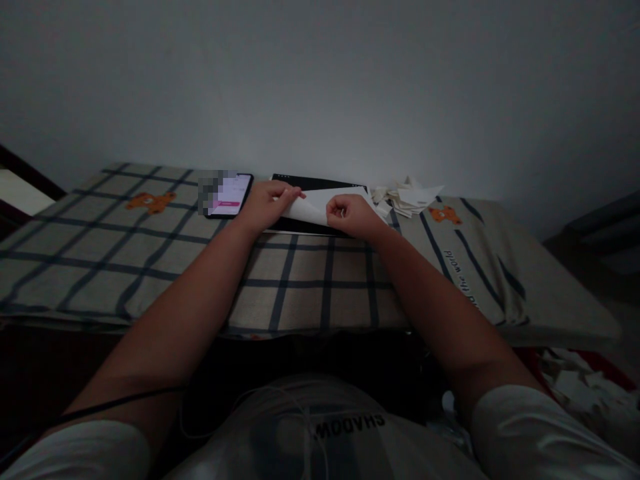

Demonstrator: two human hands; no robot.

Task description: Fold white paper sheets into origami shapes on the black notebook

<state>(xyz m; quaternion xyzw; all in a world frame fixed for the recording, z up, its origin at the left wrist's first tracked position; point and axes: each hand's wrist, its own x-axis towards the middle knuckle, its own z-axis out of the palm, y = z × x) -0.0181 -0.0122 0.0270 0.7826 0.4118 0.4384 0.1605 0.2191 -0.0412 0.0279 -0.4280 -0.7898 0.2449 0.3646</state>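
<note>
A white sheet of paper (313, 208) lies partly lifted and curved over a flat black board (320, 183). At the paper's left end is my left hand (267, 203), its thumb and fingers closed on the sheet. My right hand (353, 215) is curled at the paper's near right part, its fingertips pinched on the edge. The palm hides some of the sheet there. Just right of the board sits a loose pile of folded white paper pieces (410, 199). A lit phone (235, 190) rests close to my left wrist.
A checked cloth (300, 280) with bear prints covers the table. Behind it rises a plain grey wall (310, 87). Below the table at the right, a red container (607, 370) holds many white paper pieces. Dark furniture (23, 177) stands at the far left.
</note>
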